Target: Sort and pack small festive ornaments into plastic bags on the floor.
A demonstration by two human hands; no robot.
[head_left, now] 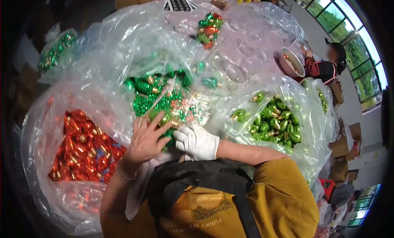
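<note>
My bare left hand (147, 136) reaches over the middle of the work area with its fingers spread. A light green glittery ornament (165, 118) with a gold cap lies at its fingertips. My right hand (198, 142), in a white glove, is curled close beside it, near the gold cap. Whatever its fingers hold is hidden by the glove. Just beyond both hands is a bed of green glitter or sequins (150, 103), and beside it a pale, silvery patch of sequins (196, 108). Dark green ornaments (143, 86) with gold caps lie behind the glitter, partly under clear plastic.
A clear plastic bag (39, 133) on the left holds red ornaments (84, 145); another on the right holds light green ones (275, 121). A packed bag of mixed ornaments (210, 29) lies at the back. Far right, a person (328, 63) works by a round basin (282, 64).
</note>
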